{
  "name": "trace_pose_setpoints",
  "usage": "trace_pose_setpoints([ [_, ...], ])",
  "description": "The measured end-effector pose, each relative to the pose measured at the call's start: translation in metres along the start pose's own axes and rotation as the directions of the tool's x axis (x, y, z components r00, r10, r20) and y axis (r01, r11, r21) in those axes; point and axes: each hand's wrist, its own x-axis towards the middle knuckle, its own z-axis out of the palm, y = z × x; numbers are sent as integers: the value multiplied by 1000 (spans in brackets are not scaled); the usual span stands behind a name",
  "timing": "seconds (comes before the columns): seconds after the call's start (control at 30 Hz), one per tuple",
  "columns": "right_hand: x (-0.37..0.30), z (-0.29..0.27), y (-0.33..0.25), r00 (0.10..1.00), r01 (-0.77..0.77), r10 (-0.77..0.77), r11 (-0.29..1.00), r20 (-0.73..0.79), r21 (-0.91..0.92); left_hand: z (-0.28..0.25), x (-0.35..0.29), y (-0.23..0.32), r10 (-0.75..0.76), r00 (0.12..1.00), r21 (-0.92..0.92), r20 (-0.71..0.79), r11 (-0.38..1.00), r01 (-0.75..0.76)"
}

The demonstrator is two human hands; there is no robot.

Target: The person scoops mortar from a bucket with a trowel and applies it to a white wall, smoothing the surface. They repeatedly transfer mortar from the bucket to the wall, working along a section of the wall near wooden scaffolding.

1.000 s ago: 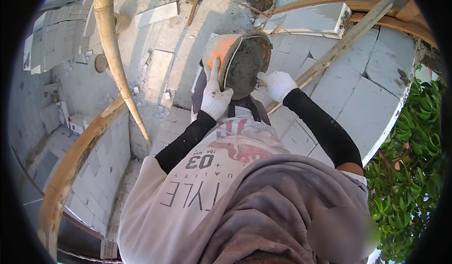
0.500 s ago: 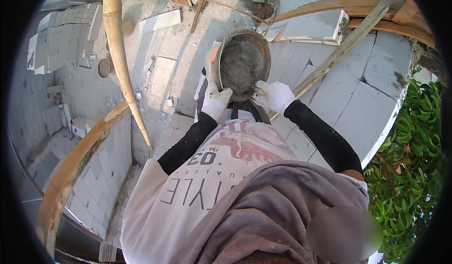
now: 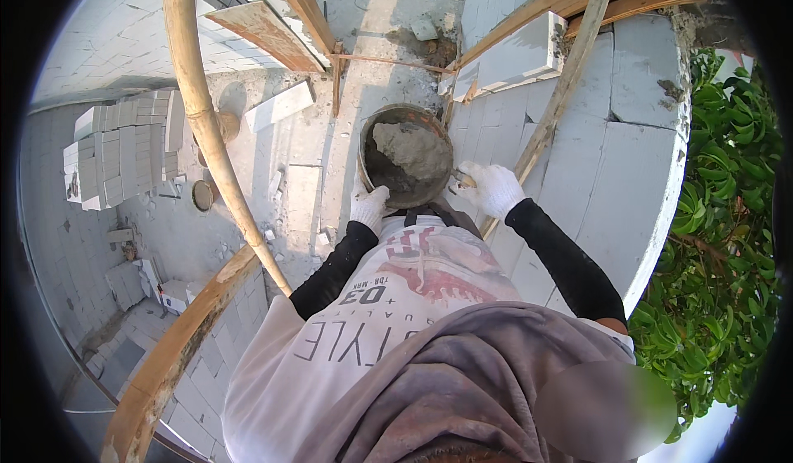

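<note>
A round dark bucket (image 3: 364, 151) is in front of my waist, with wet grey mortar (image 3: 415, 151) inside. The mortar is heaped toward the far right side, and the near left part lies lower and darker. My left hand (image 3: 369, 208), in a white knit glove, is closed on the bucket's near left rim, thumb on top. On the other side, my gloved right hand (image 3: 494, 189) is closed around a short tan handle (image 3: 464, 180) beside the right rim. The rest of that tool is hidden.
A bamboo pole (image 3: 198, 108) slants down on my left, above a curved-looking timber (image 3: 178, 356). Light block walls (image 3: 570, 190) run along my right, crossed by a wooden plank (image 3: 570, 75). Stacked blocks (image 3: 120, 153) stand far left. Green leaves (image 3: 727, 240) are beyond the wall.
The view has shifted, so the bucket sits lower in the picture. Its mortar now shows as a heap on the far right side. My right hand has moved slightly away from the rim.
</note>
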Motion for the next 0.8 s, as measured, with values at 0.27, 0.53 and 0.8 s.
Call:
trace_pose_setpoints([
  [0.27, -107, -125, 0, 969, -1, 61, 970, -238, 244, 0, 63, 25, -84, 976, -5, 201, 996, 87],
  [0.53, -280, -331, 19, 791, -346, 579, 691, -200, 635, -6, 116, 50, -346, 921, 132, 176, 936, 326],
  [0.8, -293, -544, 137, 426, -664, 753, 637, -502, 392, -10, 137, 31, -344, 932, 132, 114, 935, 329],
])
